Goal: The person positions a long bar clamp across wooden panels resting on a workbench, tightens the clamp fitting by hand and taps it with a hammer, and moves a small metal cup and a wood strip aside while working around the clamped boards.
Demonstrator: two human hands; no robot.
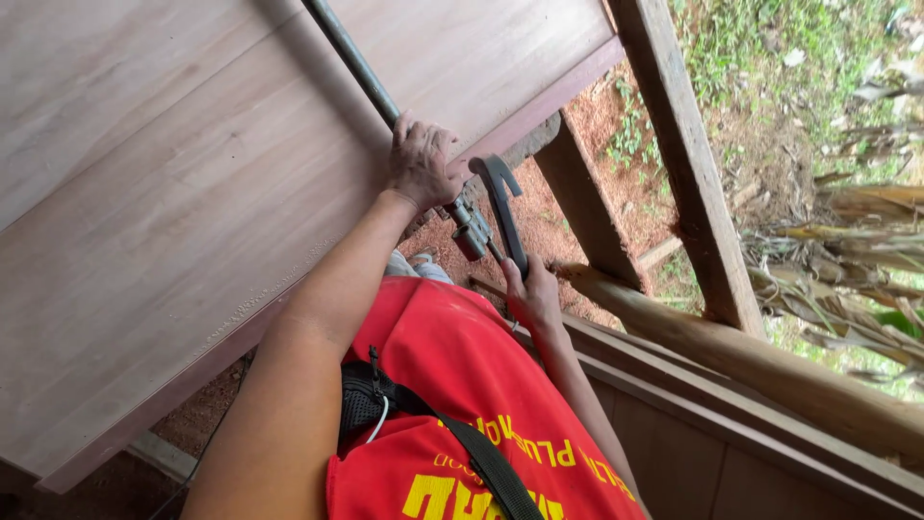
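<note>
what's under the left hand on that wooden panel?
The left hand wraps a metal bar clamp lying across the wooden panel. The bar shows above the hand and its screw end below; the gripped stretch and panel edge are covered.

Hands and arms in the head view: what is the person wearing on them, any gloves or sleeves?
No gloves: the left hand and right hand are bare, with no rings, watch or bands visible. Both forearms are uncovered too; no sleeve reaches them. Below them shows a red shirt with yellow lettering, crossed by a black strap.
</note>
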